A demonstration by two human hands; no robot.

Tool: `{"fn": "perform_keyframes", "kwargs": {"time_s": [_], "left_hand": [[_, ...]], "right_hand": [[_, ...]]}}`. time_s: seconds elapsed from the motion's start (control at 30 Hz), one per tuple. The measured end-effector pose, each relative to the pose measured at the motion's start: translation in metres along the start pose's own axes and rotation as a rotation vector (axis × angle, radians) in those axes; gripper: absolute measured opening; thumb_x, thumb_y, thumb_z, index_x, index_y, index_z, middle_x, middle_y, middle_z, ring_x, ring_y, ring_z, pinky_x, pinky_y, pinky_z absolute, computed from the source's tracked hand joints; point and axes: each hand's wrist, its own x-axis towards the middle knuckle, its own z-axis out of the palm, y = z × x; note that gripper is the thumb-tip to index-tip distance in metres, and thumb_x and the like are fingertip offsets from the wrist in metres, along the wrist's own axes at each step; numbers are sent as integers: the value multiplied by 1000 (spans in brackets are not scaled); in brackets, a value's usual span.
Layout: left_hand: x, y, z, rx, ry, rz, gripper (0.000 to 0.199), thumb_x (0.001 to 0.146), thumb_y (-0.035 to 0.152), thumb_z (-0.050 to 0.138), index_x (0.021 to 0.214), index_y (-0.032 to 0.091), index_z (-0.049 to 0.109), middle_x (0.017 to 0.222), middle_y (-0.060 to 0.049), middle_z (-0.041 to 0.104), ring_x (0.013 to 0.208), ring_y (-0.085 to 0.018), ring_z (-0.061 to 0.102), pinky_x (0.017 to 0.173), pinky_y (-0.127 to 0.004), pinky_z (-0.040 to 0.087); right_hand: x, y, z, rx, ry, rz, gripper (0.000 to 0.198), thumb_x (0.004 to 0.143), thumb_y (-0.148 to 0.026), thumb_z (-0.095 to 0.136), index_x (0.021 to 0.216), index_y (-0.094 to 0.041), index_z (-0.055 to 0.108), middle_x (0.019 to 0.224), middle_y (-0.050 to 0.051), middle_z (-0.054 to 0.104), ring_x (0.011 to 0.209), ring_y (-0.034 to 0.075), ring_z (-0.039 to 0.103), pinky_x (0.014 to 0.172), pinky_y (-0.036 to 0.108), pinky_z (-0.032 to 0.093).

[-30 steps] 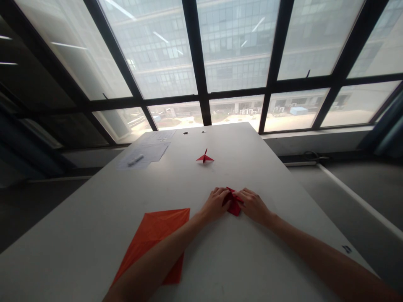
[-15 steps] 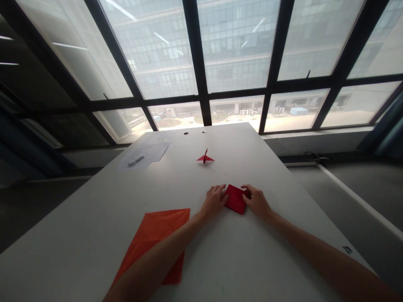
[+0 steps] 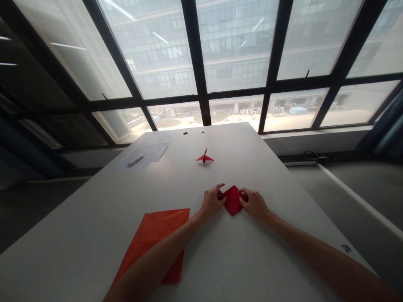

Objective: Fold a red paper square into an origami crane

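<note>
A small folded red paper (image 3: 233, 201) lies between my hands on the white table, its corners pointing toward and away from me. My left hand (image 3: 214, 200) pinches its left corner between thumb and fingers. At the opposite corner, my right hand (image 3: 252, 203) grips the paper, thumb in front and fingers behind. Farther up the table stands a folded red paper crane (image 3: 204, 157) with its wings spread. Sheets of orange paper (image 3: 163, 224) lie beneath my left forearm, which hides part of them; a darker red area shows at their lower edge.
The white table (image 3: 252, 260) reaches toward tall dark-framed windows. White printed sheets (image 3: 157, 152) with a whitish marker-like stick (image 3: 135, 160) on them lie at the far left. A small dark mark (image 3: 346, 248) is near the right edge. Two round holes pierce the far end.
The folded red paper has turned slightly, so its near corner now points at me. My left fingers have curled from lying along its edge into a pinch on the left corner.
</note>
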Motion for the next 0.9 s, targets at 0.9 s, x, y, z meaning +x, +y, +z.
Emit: {"fn": "perform_keyframes", "kwargs": {"time_s": [0.9], "left_hand": [[-10,13,-5,324,-216,437,48,99,37,46,144,21,45,144,-10,52,136,-23,44,116,-44,30]], "right_hand": [[1,1,-1,-196,-149,-342,47,95,-21,45,141,-22,50,145,10,52,135,25,43,113,45,29]]}}
